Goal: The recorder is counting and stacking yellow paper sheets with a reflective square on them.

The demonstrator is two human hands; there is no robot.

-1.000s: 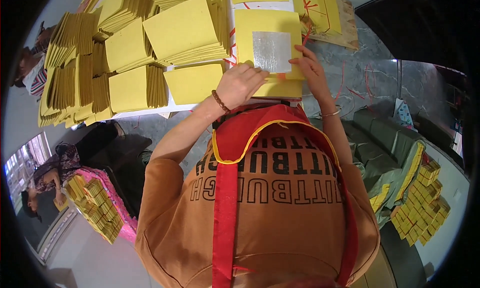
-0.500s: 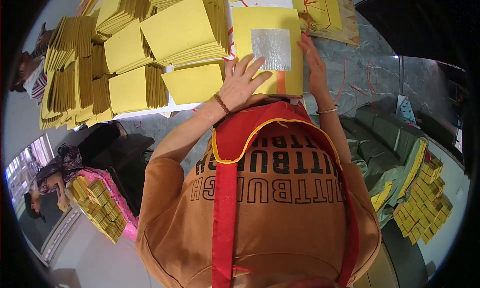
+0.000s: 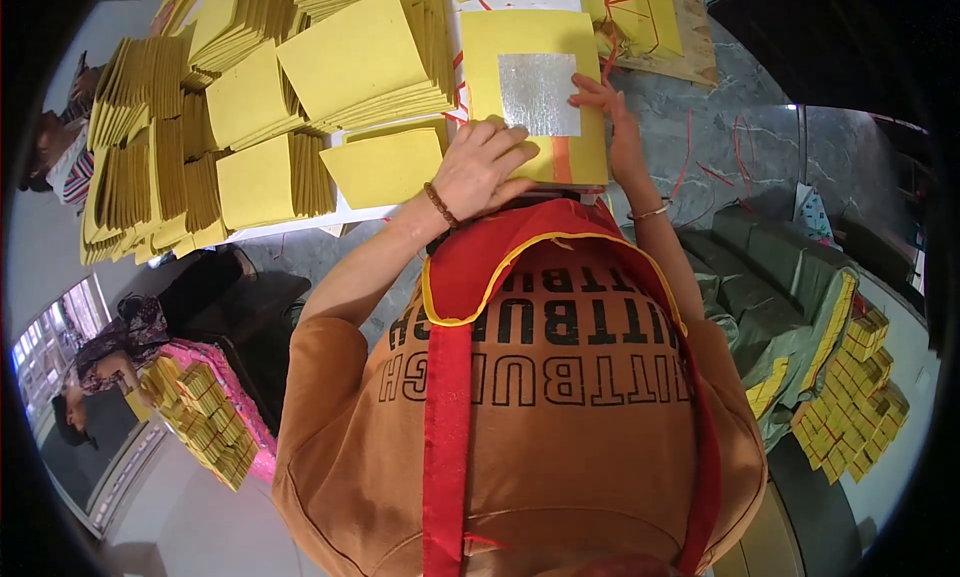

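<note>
A stack of yellow paper sheets [image 3: 530, 47], its top sheet bearing a silver foil square [image 3: 538, 93], lies on the white table in front of me. My left hand [image 3: 480, 167] rests flat on the near left corner of that stack, fingers spread. My right hand [image 3: 610, 117] touches the right edge of the top sheet beside the foil, fingertips on the paper. A beaded bracelet circles my left wrist and a thin bangle my right. Neither hand grips anything I can see.
Many fanned stacks of yellow sheets [image 3: 250, 107] cover the table to the left. Tied yellow bundles [image 3: 640, 17] lie on a board at the far right. More bundles [image 3: 860, 397] sit low right beside green sacks [image 3: 770, 297]. A person [image 3: 90, 377] sits low left by other bundles.
The foil sheet stack now sits farther from me in view. My left hand has slid to the left onto its near corner, and my right hand has moved up along the right edge.
</note>
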